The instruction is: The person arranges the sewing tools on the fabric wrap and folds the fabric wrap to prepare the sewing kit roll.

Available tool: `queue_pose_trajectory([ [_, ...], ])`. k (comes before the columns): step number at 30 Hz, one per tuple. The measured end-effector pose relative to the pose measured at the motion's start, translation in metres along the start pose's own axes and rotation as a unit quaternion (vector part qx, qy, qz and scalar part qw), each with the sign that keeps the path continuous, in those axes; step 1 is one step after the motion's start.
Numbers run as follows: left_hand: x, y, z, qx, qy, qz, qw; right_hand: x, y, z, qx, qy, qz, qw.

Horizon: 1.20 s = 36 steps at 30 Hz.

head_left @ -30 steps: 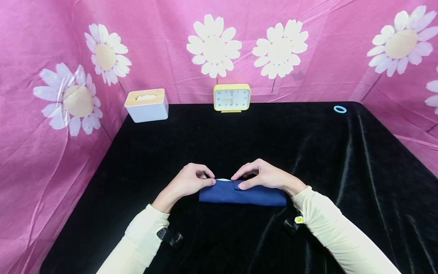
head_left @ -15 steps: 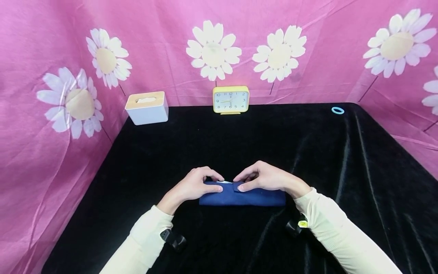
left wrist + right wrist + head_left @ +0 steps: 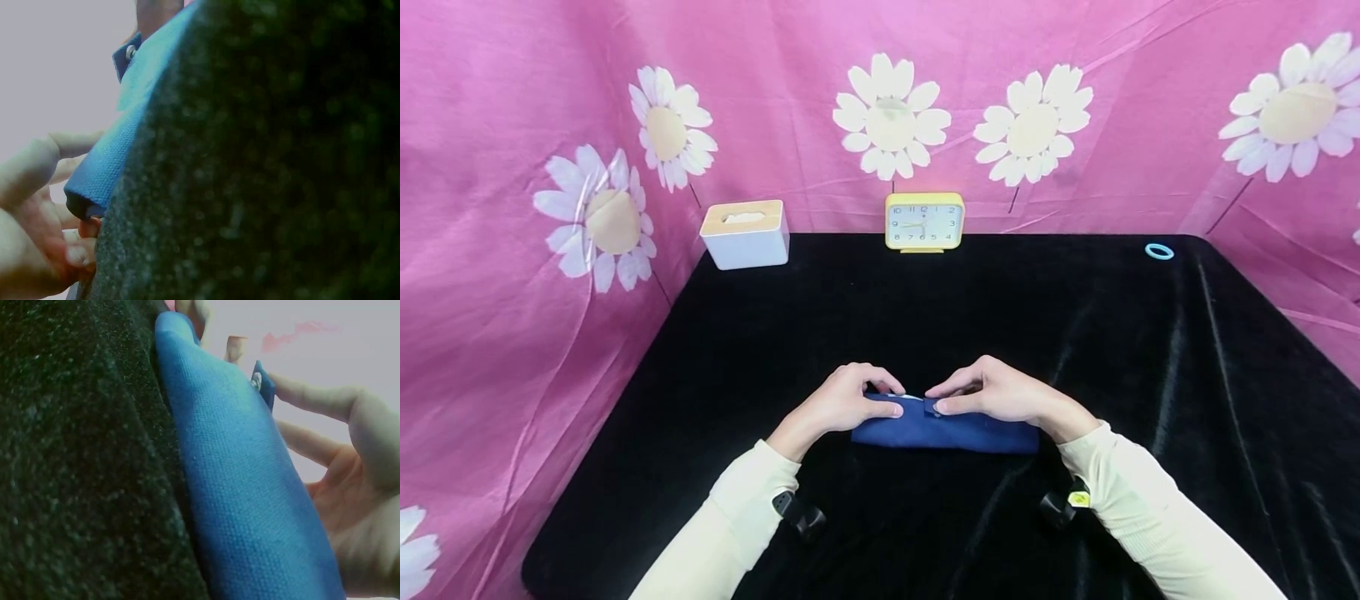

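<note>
A long blue fabric pouch (image 3: 955, 435) lies across the black cloth in front of me, with a white strip showing at its top edge. My left hand (image 3: 842, 400) holds its left part, thumb in front and fingers behind. My right hand (image 3: 1011, 396) pinches the pouch's small tab (image 3: 265, 387) near the middle of the top edge. The tab stands off the fabric, and a metal snap shows on its underside in both wrist views. In the left wrist view, fingers of the left hand (image 3: 37, 206) reach round the pouch's end; the right fingertips are partly hidden behind the pouch.
A black velvet cloth (image 3: 925, 317) covers the table. Along the back stand a white tissue box (image 3: 747, 242) with a wooden lid and a yellow clock (image 3: 924, 222); a light-blue ring (image 3: 1159, 252) lies at the far right. A pink flowered curtain (image 3: 805, 100) surrounds the table.
My left hand has slid right along the pouch, toward the right hand. The tab, earlier flat against the front, now tips up and shows its snap. The head view has shifted slightly.
</note>
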State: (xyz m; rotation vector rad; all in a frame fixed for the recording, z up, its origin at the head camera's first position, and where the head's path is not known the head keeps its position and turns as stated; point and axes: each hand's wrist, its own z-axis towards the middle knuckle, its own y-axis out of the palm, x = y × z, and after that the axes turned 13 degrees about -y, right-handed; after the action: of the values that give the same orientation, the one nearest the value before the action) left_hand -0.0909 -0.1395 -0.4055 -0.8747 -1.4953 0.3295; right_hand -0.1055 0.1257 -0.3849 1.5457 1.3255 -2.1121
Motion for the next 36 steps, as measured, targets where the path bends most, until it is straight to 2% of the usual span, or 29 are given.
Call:
queue_pose_trajectory([
  [8, 0.003, 0.001, 0.0, 0.0, -0.005, 0.004, 1.0, 0.004, 0.001, 0.001, 0.019, -0.002, 0.015, 1.0],
  [15, 0.001, 0.001, 0.0, 0.006, -0.007, 0.005, 0.9999, 0.006, 0.004, 0.001, 0.037, 0.021, 0.011, 0.999],
  [22, 0.001, 0.0, -0.001, 0.011, 0.008, 0.003, 0.9999, 0.007, 0.007, 0.0, 0.042, 0.027, 0.019, 0.999],
  [29, 0.0, 0.001, -0.002, 0.012, 0.003, 0.0, 0.9999, 0.008, 0.009, 0.002, 0.049, 0.033, 0.041, 0.997],
  [36, 0.001, 0.001, -0.002, 0.007, 0.008, -0.009, 0.9999, 0.009, 0.009, 0.001, 0.041, 0.034, 0.037, 0.998],
])
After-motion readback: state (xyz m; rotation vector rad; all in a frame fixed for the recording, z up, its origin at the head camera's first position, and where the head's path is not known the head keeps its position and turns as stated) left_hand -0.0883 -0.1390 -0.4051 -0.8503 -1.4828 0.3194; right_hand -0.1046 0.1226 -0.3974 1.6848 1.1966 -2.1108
